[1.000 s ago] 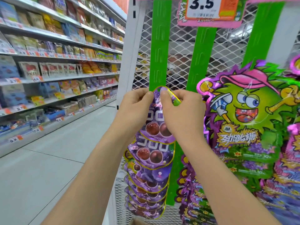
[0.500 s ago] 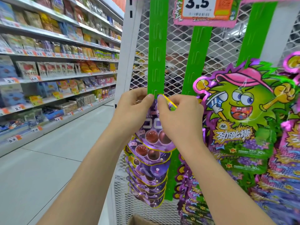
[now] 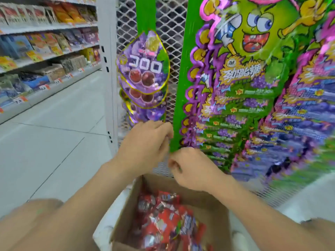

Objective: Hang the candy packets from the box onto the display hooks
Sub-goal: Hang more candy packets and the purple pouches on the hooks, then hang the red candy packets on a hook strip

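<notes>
Head view: left hand (image 3: pixel 145 144), right hand (image 3: pixel 192 169) both curled, grip unclear; one box (image 3: pixel 126 211) at 6 o'clock, red packets (image 3: pixel 159 220) blurred, uncountable.

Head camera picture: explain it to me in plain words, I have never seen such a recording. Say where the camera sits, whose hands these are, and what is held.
There is no machine here. A person wears a wide-angle camera on the head, so you look down along their own bare arms. The left hand and right hand hover close together by the lower end of a green plastic hanging strip. Their fingers are curled, but blur hides whether they pinch anything. Below them stands an open brown cardboard box filled with shiny red candy packets. Purple teardrop-shaped candy packets hang in front of the white mesh rack, with green cartoon-monster packets to the right. Stocked store shelves line the aisle on the left.
</notes>
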Demonstrator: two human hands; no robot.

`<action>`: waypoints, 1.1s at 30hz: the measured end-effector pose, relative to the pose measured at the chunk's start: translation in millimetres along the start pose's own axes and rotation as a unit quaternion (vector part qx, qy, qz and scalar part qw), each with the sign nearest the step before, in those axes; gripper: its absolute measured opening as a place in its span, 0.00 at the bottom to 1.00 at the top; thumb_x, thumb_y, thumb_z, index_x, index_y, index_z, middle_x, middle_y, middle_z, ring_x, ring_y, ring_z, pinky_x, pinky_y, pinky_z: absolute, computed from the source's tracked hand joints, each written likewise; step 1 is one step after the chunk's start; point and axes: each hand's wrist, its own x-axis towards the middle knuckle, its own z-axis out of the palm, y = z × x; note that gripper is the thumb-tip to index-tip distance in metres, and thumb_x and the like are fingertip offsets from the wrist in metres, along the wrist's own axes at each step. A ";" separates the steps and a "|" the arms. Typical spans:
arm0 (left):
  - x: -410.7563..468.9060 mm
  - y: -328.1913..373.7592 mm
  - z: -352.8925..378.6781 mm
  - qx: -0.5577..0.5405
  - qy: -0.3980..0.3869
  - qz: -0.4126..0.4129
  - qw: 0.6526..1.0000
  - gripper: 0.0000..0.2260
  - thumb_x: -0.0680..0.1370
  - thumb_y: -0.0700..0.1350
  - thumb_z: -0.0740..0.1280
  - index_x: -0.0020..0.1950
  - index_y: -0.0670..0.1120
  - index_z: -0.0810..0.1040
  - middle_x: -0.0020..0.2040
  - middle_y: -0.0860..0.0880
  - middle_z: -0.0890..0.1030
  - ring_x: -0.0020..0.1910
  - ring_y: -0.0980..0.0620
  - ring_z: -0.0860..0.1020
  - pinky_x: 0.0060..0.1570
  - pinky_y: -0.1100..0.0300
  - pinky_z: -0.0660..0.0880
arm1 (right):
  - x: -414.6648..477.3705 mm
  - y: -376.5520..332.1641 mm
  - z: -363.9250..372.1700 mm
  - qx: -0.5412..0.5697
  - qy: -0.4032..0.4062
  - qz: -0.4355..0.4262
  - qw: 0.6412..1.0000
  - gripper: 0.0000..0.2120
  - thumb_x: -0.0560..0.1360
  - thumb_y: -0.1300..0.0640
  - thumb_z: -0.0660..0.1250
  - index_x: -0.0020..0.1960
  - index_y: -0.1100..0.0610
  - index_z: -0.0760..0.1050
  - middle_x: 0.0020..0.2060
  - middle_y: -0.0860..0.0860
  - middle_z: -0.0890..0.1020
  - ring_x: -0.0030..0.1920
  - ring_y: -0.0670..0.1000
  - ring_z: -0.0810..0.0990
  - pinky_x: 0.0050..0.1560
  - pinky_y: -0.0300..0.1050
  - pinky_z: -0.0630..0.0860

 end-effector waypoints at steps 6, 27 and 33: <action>-75.9 11.3 129.7 -0.043 -0.425 -0.026 0.904 0.04 0.79 0.45 0.64 0.45 0.52 0.76 0.47 0.48 0.84 0.50 0.43 0.83 0.45 0.53 0.75 | -61.4 63.9 127.5 0.108 -0.269 0.212 0.933 0.12 0.76 0.63 0.61 0.48 0.62 0.84 0.46 0.59 0.86 0.49 0.61 0.85 0.50 0.57 0.83; -233.8 14.8 356.2 -0.114 -0.592 -0.255 0.756 0.36 0.82 0.46 0.70 0.85 0.55 0.55 0.87 0.49 0.40 0.84 0.31 0.45 0.77 0.33 0.64 | -158.6 83.7 359.1 0.071 -0.428 0.403 0.806 0.40 0.71 0.47 0.79 0.77 0.54 0.65 0.70 0.56 0.76 0.72 0.60 0.74 0.70 0.55 0.67; -216.6 10.5 350.0 -0.206 -0.541 -0.358 0.732 0.21 0.73 0.51 0.61 0.61 0.50 0.83 0.66 0.42 0.81 0.70 0.37 0.76 0.68 0.44 0.75 | -138.1 94.5 326.4 0.339 -0.322 0.391 0.793 0.14 0.78 0.46 0.75 0.45 0.55 0.76 0.42 0.49 0.79 0.42 0.50 0.78 0.49 0.48 0.75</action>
